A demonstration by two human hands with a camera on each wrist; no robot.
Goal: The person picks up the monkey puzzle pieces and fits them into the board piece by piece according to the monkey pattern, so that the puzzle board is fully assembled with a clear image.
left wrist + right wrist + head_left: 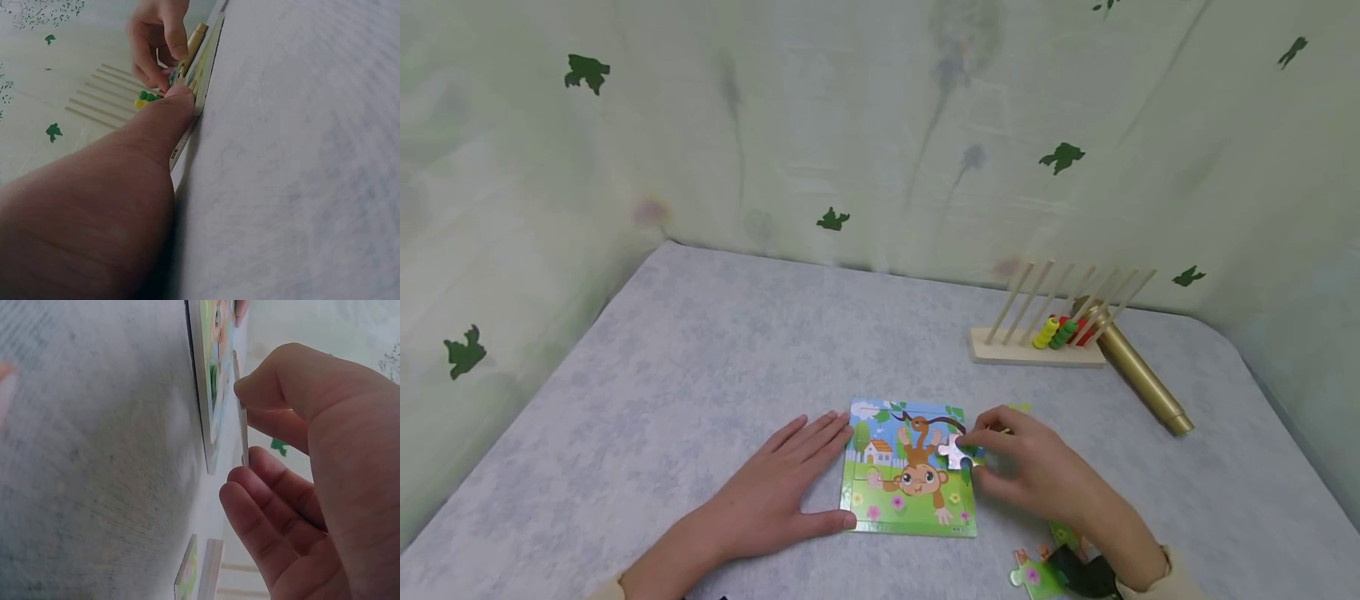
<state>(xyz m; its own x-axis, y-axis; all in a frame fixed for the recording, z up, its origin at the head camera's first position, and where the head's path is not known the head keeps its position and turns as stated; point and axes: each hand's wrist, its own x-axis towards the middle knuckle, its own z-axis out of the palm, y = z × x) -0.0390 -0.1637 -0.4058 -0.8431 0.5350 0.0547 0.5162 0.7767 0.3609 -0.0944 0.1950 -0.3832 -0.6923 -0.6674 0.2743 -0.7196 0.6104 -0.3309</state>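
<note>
A square jigsaw puzzle (pixel 898 508) with a monkey hanging by its tail lies flat on the table. My left hand (pixel 775 492) rests beside it, fingers straight, with fingertips and thumb touching its left edge. Above the puzzle's right side, my right hand (pixel 1037 458) pinches a thin puzzle piece (pixel 244 431) between thumb and fingers. The right wrist view shows this piece edge-on, tilted up off the board; its printed face is mostly hidden. A pale jigsaw-shaped patch (pixel 953 452) shows on the board next to the right fingertips.
Loose puzzle pieces (pixel 1037 577) lie at the lower right, partly hidden by the right wrist and its black strap. Behind stands a wooden peg rack (pixel 1037 357) with yellow, green and red beads. A gold cylinder (pixel 1142 375) leans or lies against it.
</note>
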